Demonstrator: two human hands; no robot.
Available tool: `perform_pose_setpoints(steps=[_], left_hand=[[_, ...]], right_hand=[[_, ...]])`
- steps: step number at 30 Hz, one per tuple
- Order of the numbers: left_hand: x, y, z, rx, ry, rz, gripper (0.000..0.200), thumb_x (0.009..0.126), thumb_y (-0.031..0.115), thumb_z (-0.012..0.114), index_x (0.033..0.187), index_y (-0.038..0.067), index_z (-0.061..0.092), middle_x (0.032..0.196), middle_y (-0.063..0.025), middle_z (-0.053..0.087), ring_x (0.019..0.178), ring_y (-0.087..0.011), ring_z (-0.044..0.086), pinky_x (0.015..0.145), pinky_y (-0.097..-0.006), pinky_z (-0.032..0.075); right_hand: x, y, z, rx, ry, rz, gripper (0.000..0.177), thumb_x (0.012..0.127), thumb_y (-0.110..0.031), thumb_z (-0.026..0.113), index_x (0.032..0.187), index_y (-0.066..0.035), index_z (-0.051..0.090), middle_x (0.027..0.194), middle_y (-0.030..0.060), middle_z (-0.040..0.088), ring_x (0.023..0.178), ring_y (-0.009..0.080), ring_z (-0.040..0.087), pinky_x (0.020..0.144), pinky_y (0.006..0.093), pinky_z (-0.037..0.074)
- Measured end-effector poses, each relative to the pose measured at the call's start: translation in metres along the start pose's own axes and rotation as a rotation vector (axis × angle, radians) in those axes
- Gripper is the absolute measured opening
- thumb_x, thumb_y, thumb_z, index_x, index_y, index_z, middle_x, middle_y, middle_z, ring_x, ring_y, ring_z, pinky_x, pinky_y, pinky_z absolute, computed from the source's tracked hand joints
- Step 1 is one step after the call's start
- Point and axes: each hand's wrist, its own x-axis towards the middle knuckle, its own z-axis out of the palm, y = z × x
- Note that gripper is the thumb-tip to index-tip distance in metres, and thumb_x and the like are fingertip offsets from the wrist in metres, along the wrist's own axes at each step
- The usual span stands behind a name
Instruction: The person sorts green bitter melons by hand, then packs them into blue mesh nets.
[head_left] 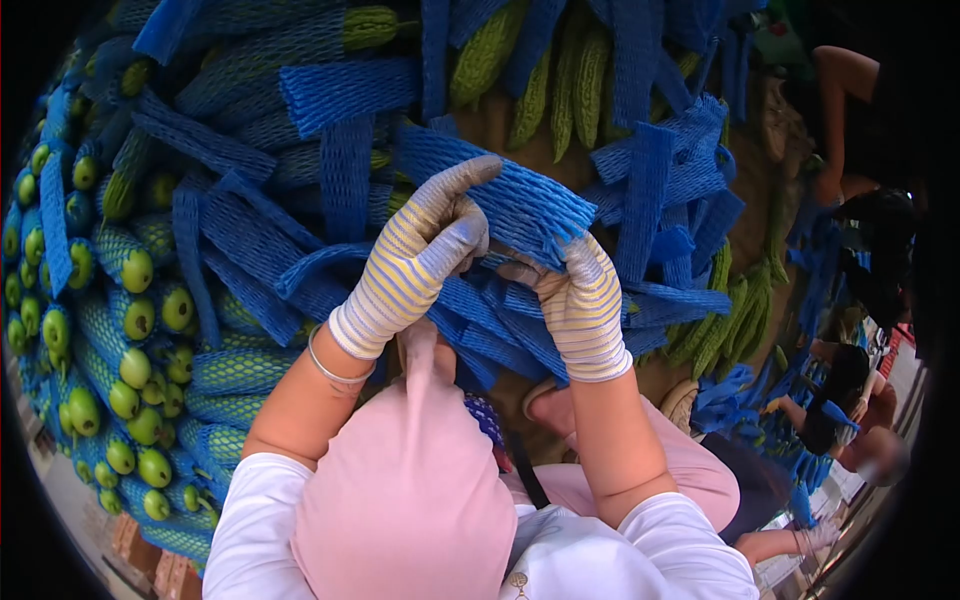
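A blue foam net sleeve (pixel 530 205) stretches between my two striped gloves. My right hand (pixel 582 305) pinches its right end between thumb and fingers. Over the sleeve's lower left edge, my left hand (pixel 415 262) has its index finger laid across the mesh and its other fingers curled; their grip is partly hidden. Beneath both hands lie loose blue net sleeves (pixel 510 325). Bare, bumpy bitter melons (pixel 580 85) lie beyond them, and more bitter melons (pixel 735 315) are to the right.
Long green vegetables in blue netting (pixel 135 320) are stacked high on my left, their smooth ends facing out. More loose sleeves (pixel 660 200) are heaped beyond my right hand. Other people sit or crouch at the far right, one with a gloved hand (pixel 820 535).
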Motion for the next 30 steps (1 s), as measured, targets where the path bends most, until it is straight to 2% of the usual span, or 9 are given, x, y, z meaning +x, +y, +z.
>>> perform_pose_setpoints(steps=[6,10,14,17,18,20,23,27,30], left_hand=[[0.002,-0.010,0.006,0.754,0.101,0.412,0.060,0.084,0.004,0.064,0.140,0.003,0.042,0.096,-0.0033,0.055,0.081,-0.0095,0.056,0.072,-0.0228,0.048],[-0.003,-0.007,0.004,0.522,0.100,0.106,0.057,0.084,-0.001,0.059,0.138,0.003,0.043,0.096,-0.0026,0.054,0.083,-0.0085,0.055,0.070,-0.0226,0.049],[-0.002,-0.008,0.002,0.186,0.098,0.034,0.056,0.085,0.000,0.060,0.138,0.003,0.043,0.096,-0.0023,0.052,0.084,-0.0089,0.056,0.072,-0.0224,0.048],[-0.005,-0.002,0.009,0.534,0.059,0.190,0.059,0.085,0.003,0.064,0.139,0.003,0.041,0.101,-0.0024,0.053,0.088,-0.0091,0.055,0.077,-0.0227,0.048],[-0.004,-0.003,0.008,0.581,0.031,0.215,0.062,0.084,0.007,0.067,0.140,0.003,0.039,0.107,-0.0029,0.053,0.092,-0.0098,0.055,0.080,-0.0231,0.048],[-0.002,-0.011,0.005,0.491,0.086,0.176,0.060,0.086,0.008,0.065,0.139,0.003,0.040,0.111,-0.0036,0.054,0.093,-0.0092,0.055,0.079,-0.0226,0.048],[-0.002,-0.004,0.003,0.217,0.092,0.079,0.056,0.087,0.007,0.063,0.139,0.003,0.041,0.114,-0.0054,0.055,0.091,-0.0083,0.056,0.078,-0.0218,0.048],[-0.003,0.002,0.007,0.034,0.123,0.032,0.053,0.088,0.006,0.059,0.138,0.003,0.041,0.116,-0.0063,0.056,0.090,-0.0074,0.056,0.076,-0.0213,0.049],[-0.004,0.004,0.007,0.006,0.127,0.017,0.052,0.089,0.006,0.058,0.138,0.003,0.041,0.114,-0.0066,0.057,0.088,-0.0081,0.057,0.074,-0.0217,0.050]], right_hand=[[-0.009,0.004,0.001,-1.096,-0.097,-0.249,0.024,0.093,-0.011,0.052,0.110,0.003,0.063,0.095,0.0091,0.067,0.079,0.0144,0.061,0.072,0.0280,0.049],[-0.011,0.004,0.005,-1.102,-0.102,-0.262,0.024,0.092,-0.012,0.052,0.107,0.003,0.064,0.087,0.0110,0.066,0.076,0.0128,0.061,0.070,0.0271,0.048],[-0.004,0.010,-0.001,-0.502,0.134,-0.123,0.023,0.092,-0.013,0.051,0.100,0.003,0.065,0.079,0.0128,0.065,0.070,0.0199,0.062,0.066,0.0299,0.048],[-0.004,0.011,-0.005,-1.005,0.046,-0.366,0.020,0.088,-0.006,0.053,0.103,0.002,0.064,0.084,0.0161,0.066,0.072,0.0238,0.064,0.068,0.0289,0.050],[-0.002,0.016,-0.001,-1.257,-0.041,-0.659,0.023,0.086,-0.002,0.054,0.106,0.002,0.064,0.085,0.0182,0.065,0.073,0.0267,0.064,0.068,0.0285,0.050],[-0.010,0.010,0.012,-1.349,-0.029,-0.548,0.025,0.088,-0.004,0.055,0.110,0.002,0.064,0.089,0.0167,0.066,0.077,0.0213,0.065,0.071,0.0280,0.051],[-0.014,0.005,0.018,-0.976,0.082,-0.157,0.025,0.093,-0.011,0.055,0.113,0.002,0.063,0.096,0.0130,0.067,0.084,0.0148,0.065,0.075,0.0260,0.051],[-0.006,0.006,0.012,-0.430,0.183,-0.152,0.036,0.095,-0.023,0.058,0.116,0.006,0.060,0.103,0.0113,0.066,0.091,0.0150,0.065,0.077,0.0265,0.054],[-0.003,0.007,0.002,-0.531,0.159,-0.222,0.035,0.094,-0.022,0.059,0.116,0.006,0.060,0.105,0.0131,0.066,0.093,0.0166,0.065,0.078,0.0279,0.055]])
